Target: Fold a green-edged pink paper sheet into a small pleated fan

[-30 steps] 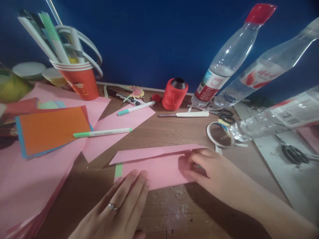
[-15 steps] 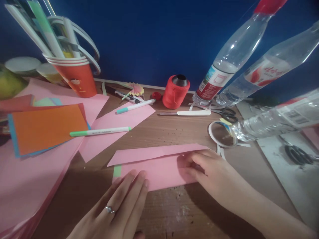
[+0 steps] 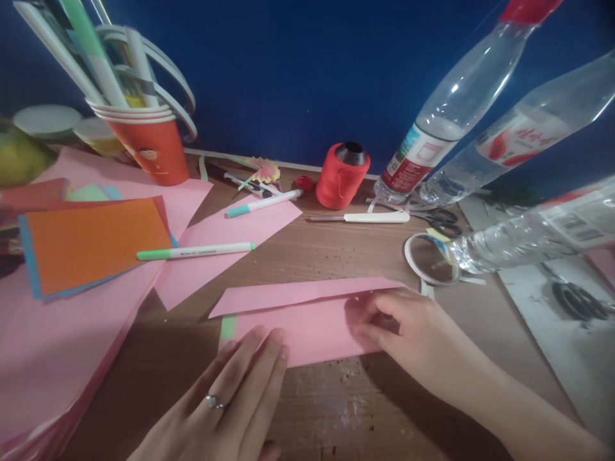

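Note:
A folded pink paper (image 3: 307,326) lies on the wooden table, its upper flap raised a little along the far side. A light green strip (image 3: 228,327) shows at its left end. My left hand (image 3: 235,397), with a ring on one finger, lies flat with its fingertips on the lower left part of the paper. At the paper's right end, my right hand (image 3: 408,326) has its fingers bent, thumb and fingertips on the paper and the flap's right end under or beside them.
Behind the paper stand a red thread spool (image 3: 342,176), a white-handled knife (image 3: 377,218) and a tape roll (image 3: 431,258). Bottles (image 3: 423,144) are at the right with scissors (image 3: 576,301). Left are an orange sheet (image 3: 96,246), a green marker (image 3: 195,251) and a red cup (image 3: 151,147).
The whole view has shifted slightly. Both hands and the folded pink paper keep nearly the same places relative to each other.

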`<state>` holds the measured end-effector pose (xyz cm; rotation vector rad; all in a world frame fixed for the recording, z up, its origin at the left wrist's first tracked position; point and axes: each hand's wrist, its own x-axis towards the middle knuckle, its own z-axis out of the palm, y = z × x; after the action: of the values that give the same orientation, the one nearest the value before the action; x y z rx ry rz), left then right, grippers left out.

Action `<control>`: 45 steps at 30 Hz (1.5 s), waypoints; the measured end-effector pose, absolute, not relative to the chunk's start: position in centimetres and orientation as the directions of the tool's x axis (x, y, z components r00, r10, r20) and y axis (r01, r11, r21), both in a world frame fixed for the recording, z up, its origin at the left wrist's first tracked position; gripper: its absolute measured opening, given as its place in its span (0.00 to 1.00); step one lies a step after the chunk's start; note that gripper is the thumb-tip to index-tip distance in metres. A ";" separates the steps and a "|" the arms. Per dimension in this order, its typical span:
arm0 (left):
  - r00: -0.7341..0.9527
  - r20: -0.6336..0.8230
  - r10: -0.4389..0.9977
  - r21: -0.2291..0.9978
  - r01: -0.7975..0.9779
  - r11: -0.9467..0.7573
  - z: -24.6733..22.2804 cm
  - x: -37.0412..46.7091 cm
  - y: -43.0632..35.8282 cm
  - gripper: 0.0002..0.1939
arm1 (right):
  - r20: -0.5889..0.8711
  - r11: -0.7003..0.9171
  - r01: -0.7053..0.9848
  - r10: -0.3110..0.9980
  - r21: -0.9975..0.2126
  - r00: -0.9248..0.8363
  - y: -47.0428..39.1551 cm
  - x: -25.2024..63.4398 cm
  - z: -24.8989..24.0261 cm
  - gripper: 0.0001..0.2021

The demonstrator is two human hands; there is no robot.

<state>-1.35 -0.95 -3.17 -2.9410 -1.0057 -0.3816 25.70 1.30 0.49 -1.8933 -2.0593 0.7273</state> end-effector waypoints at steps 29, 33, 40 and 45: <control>0.753 0.204 0.626 0.147 0.609 -0.780 -3.1 -1.7 -1.0 0.40 | -0.176 0.154 0.879 0.950 -0.451 -0.257 2.4 27.6 1.1 0.07; 0.755 0.176 0.631 0.160 0.611 -0.775 -3.1 -1.8 -0.9 0.42 | -0.258 0.106 0.883 0.934 -0.458 -0.246 2.7 29.1 1.1 0.09; 0.818 0.182 0.546 0.005 0.554 -0.832 -2.8 -2.3 -0.2 0.41 | -0.314 0.049 0.851 0.917 -0.523 -0.246 3.2 30.0 0.9 0.08; 0.884 0.143 0.444 -0.083 0.458 -0.885 -1.6 -2.2 0.5 0.38 | -0.289 0.129 0.915 0.924 -0.383 -0.252 3.0 29.6 1.9 0.04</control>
<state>-2.24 0.47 -1.57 -2.9377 -0.7055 -0.1827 29.57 2.98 1.92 -1.9105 -2.3468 0.7730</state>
